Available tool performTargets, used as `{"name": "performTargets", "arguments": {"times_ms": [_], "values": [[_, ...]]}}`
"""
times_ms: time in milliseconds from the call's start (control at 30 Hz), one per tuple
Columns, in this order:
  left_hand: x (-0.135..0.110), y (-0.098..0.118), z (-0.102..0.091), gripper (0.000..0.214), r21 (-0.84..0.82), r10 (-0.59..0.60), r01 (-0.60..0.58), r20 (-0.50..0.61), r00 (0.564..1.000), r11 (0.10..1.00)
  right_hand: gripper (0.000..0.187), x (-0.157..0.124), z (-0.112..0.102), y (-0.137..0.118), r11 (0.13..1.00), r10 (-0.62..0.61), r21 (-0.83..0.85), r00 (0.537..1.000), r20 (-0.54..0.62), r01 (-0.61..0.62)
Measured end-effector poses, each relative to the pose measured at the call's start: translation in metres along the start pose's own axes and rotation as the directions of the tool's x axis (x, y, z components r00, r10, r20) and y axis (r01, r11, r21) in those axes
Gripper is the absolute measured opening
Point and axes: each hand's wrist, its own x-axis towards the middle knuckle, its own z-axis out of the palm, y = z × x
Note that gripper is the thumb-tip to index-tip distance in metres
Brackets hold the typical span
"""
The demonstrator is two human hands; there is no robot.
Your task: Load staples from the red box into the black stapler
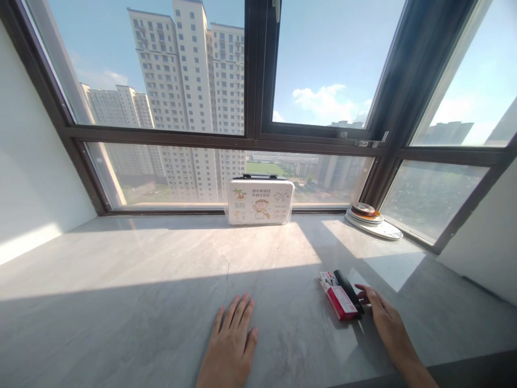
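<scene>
My left hand (231, 339) lies flat on the grey marble sill (141, 280), palm down, fingers stretched out together, holding nothing. My right hand (383, 318) rests on the sill further right. Its fingertips touch the near end of a black bar-shaped object (348, 290). Against that object's left side lies a red and white box (338, 297). The right fingers are extended, not wrapped round anything.
A white tin case with cartoon prints (260, 202) stands upright against the window at the back centre. A stack of plates (371, 220) sits at the back right corner. Window frames and white walls close in the sill.
</scene>
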Motion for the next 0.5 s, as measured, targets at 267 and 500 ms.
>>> {"name": "performTargets", "arguments": {"times_ms": [267, 500], "values": [[-0.004, 0.004, -0.001, 0.054, 0.011, 0.008, -0.007, -0.015, 1.000, 1.000, 0.060, -0.008, 0.000, -0.010, 1.000, 0.009, 0.013, 0.999, -0.037, -0.009], [-0.004, 0.000, 0.002, 0.054, -0.017, 0.008, -0.009, -0.046, 0.999, 1.000, 0.061, -0.010, -0.001, -0.016, 1.000, 0.010, -0.016, 0.998, -0.062, -0.011]]}}
